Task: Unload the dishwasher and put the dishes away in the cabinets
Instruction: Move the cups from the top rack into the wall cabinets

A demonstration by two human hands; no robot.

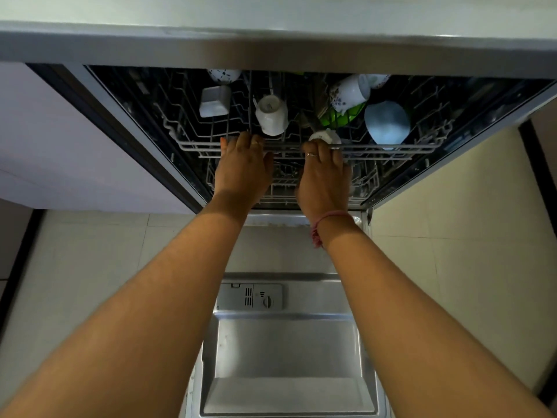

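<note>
Both of my hands curl over the front rail of the upper rack (376, 147), my left hand (242, 167) beside my right hand (324, 173), fingers hooked on the wire. Loaded in that rack sit a white mug (271, 116), a square white dish (214, 101), a floral mug (348, 93) and a pale blue bowl (387, 122). Below my forearms lies the open dishwasher door (286, 342).

Home kitchen: dishwasher (289, 342), countertop (271, 28).
</note>
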